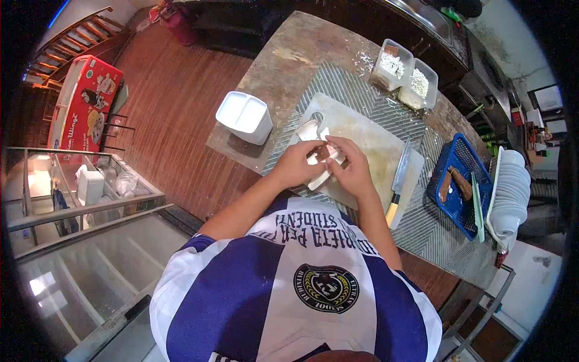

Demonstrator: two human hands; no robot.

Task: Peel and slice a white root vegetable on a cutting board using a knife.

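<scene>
Over the white cutting board [368, 130], my left hand [297, 165] and my right hand [352, 169] meet with fingers closed on a small piece of brown-skinned root [325, 151], white inside. My fingers cover much of it. White root pieces [308, 130] lie on the board just beyond and under my hands. To the right of my right hand, a knife [399, 178] with a pale wooden handle rests along the board's right side, blade pointing away from me.
Right of the board sits a blue basket [435, 192] holding brown roots [462, 184], beside stacked white bowls [509, 190]. Two clear containers [404, 96] with white bits stand at the far side. A white lidded container [246, 123] stands left, near the table edge.
</scene>
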